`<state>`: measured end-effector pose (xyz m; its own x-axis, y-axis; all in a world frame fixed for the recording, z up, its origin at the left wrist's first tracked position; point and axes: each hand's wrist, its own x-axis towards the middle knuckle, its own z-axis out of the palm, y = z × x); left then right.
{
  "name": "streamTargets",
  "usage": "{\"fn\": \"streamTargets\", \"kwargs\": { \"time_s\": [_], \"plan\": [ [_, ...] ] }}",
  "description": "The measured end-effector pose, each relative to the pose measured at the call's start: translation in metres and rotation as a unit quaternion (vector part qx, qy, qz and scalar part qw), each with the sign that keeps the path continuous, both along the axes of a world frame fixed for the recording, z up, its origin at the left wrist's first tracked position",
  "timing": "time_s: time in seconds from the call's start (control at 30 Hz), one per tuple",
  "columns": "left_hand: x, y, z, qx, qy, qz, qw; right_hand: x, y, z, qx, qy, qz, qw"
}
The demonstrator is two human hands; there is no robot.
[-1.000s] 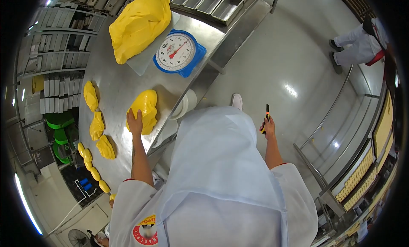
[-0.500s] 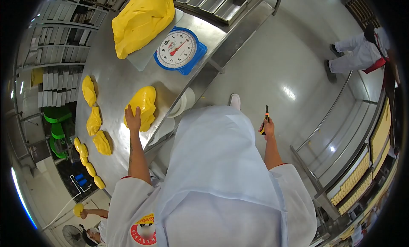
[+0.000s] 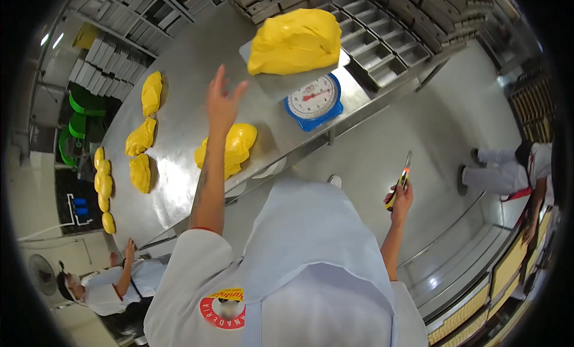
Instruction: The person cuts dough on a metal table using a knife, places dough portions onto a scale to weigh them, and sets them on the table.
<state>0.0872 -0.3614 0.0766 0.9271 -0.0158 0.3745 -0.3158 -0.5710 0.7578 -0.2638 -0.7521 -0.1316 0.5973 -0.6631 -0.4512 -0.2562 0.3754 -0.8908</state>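
My left hand (image 3: 223, 103) is open over the steel table, fingers spread, holding nothing. Below its forearm lies a lump of yellow dough (image 3: 240, 145), partly hidden by the arm. Ahead and to the right, a large mass of yellow dough (image 3: 296, 42) rests on the flat plate of a blue dial scale (image 3: 312, 102). Out to the right, away from the table, my right hand (image 3: 402, 198) is closed around a yellow and black utility knife (image 3: 399, 185), its blade end pointing up.
Smaller dough pieces (image 3: 140, 136) and a row of rounded ones (image 3: 103, 185) lie along the table's (image 3: 179, 107) left side. Metal loaf pans (image 3: 382, 42) stand beyond the scale. One co-worker (image 3: 125, 281) is at lower left, another person (image 3: 508, 167) at right.
My left hand has left the near dough lump and reached forward toward the large dough, opening its fingers. The view has turned. My right hand still holds the knife.
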Motion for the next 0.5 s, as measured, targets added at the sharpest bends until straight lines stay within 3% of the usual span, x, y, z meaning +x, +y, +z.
{"fn": "streamTargets", "kwargs": {
  "time_s": [0.1,0.2,0.33,0.37,0.43,0.5],
  "plan": [
    [0.018,-0.037,0.021,0.084,-0.030,-0.040,0.995,0.077,0.014,0.143,-0.112,-0.062,0.067,0.990],
    [0.035,-0.050,0.016,0.110,-0.049,-0.073,0.990,0.151,0.062,0.265,-0.261,-0.103,0.189,0.941],
    [0.040,-0.043,0.007,0.011,-0.090,-0.077,0.993,0.244,0.155,0.356,-0.447,-0.141,0.361,0.806],
    [0.041,-0.038,0.002,-0.031,-0.099,-0.082,0.991,0.272,0.176,0.352,-0.555,-0.223,0.347,0.722],
    [0.041,-0.032,-0.007,-0.050,-0.078,-0.051,0.994,0.324,0.207,0.331,-0.636,-0.194,0.388,0.638],
    [0.043,-0.028,-0.014,-0.109,-0.054,-0.025,0.992,0.363,0.210,0.268,-0.668,-0.218,0.377,0.604]
  ]
}}
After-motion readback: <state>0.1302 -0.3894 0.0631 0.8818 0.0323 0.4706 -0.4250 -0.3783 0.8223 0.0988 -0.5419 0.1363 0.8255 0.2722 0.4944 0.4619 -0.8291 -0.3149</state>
